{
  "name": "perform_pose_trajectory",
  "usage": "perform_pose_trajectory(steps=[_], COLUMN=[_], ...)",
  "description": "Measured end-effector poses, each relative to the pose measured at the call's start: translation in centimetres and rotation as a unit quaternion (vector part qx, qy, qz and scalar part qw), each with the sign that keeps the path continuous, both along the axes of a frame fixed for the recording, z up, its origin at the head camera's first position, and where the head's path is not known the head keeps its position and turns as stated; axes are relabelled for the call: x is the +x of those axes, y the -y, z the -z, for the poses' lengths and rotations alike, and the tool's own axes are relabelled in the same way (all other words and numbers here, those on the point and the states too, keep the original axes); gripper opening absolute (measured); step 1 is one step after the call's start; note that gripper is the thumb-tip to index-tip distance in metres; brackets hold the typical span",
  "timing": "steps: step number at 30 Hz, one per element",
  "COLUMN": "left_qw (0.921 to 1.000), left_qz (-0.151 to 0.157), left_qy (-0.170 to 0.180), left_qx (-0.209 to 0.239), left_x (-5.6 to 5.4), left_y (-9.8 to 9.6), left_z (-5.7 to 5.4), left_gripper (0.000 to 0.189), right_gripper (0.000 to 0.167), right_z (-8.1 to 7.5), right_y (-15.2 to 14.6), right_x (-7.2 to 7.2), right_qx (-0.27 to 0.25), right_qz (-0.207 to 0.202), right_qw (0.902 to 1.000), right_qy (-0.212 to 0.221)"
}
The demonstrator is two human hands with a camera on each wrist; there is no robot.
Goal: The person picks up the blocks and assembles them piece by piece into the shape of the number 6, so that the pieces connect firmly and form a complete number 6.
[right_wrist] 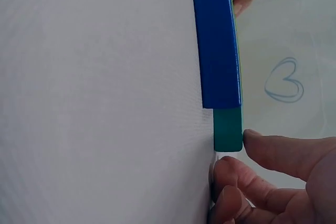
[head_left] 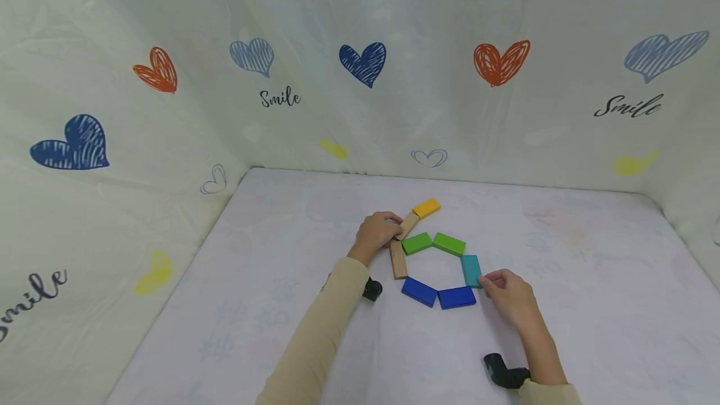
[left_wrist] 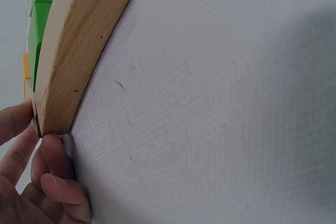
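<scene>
Flat rectangular blocks form a rough ring on the white table. My left hand is at its upper left, fingers around a plain wooden block that slants toward a yellow block. A second wooden block stretches away from those fingers in the left wrist view. At the right side, my right hand holds the near end of a teal block, thumb on its top edge and curled fingers beside it. Two green blocks make the far side; two blue blocks make the near side.
A white sheet printed with hearts and "Smile" hangs behind and beside the table. Black devices are worn at both wrists. Long beige sleeves cover the forearms.
</scene>
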State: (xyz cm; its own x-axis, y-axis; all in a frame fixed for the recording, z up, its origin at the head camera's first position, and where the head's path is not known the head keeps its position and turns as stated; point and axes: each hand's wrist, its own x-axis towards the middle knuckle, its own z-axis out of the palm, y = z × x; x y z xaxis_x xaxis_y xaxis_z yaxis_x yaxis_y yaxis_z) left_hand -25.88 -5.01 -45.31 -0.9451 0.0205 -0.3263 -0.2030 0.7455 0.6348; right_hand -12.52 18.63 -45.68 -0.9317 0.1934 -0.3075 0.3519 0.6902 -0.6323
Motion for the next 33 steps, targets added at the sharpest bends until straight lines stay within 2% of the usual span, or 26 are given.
perform_pose_trajectory(steps=[10, 33], left_qw=[1.0, 0.9999], left_qz=[-0.005, -0.004], left_qy=[0.006, -0.008], left_qx=[0.002, 0.012], left_x=[-0.21, 0.17], left_y=[-0.08, 0.0], left_z=[0.32, 0.05], left_gripper=[0.023, 0.022], right_gripper=[0.038, 0.037], right_z=[-0.07, -0.09], right_y=[0.13, 0.01], right_x=[-0.02, -0.08], right_qx=[0.005, 0.004], right_qz=[-0.002, -0.01], right_qw=[1.0, 0.9999], right_qy=[-0.007, -0.007])
